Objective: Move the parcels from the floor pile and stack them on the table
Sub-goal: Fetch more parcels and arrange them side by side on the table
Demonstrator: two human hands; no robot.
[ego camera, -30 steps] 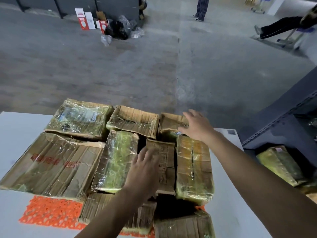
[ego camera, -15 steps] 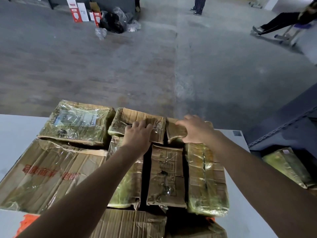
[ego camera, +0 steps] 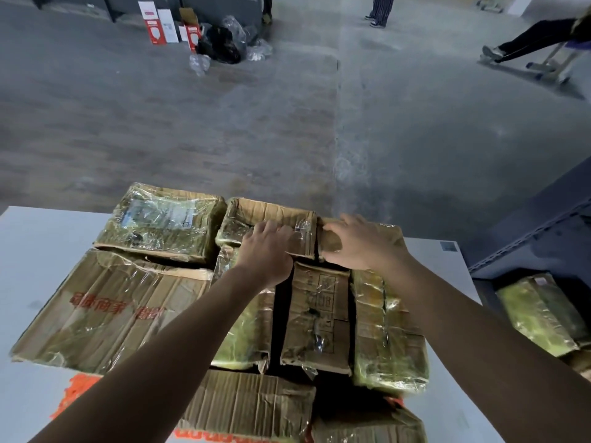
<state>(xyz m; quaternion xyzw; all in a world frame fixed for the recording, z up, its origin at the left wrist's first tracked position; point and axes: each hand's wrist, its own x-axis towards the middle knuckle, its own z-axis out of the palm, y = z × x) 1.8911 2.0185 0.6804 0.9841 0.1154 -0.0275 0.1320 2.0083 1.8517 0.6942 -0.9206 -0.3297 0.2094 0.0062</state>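
Several brown cardboard parcels wrapped in clear film lie packed together on the white table (ego camera: 48,251). My left hand (ego camera: 265,251) rests with its fingers laid on top of the far middle parcel (ego camera: 271,212). My right hand (ego camera: 361,244) grips the small far right parcel (ego camera: 395,233), thumb at its left end and fingers over its top. Below my hands lie three long parcels side by side, the middle one (ego camera: 319,318) printed. A large parcel with red lettering (ego camera: 105,308) fills the left side, and a film-covered one (ego camera: 160,219) sits behind it.
A dark blue rack (ego camera: 527,238) stands right of the table, with another wrapped parcel (ego camera: 540,311) low beside it. Orange mesh (ego camera: 75,391) shows under the stack. Across the concrete floor are red-and-white boxes (ego camera: 153,24), black bags (ego camera: 220,43) and people's legs (ego camera: 380,9).
My left hand moved from the near parcels forward onto the far middle parcel. My right hand stayed at the far right parcel and closed round its left end.
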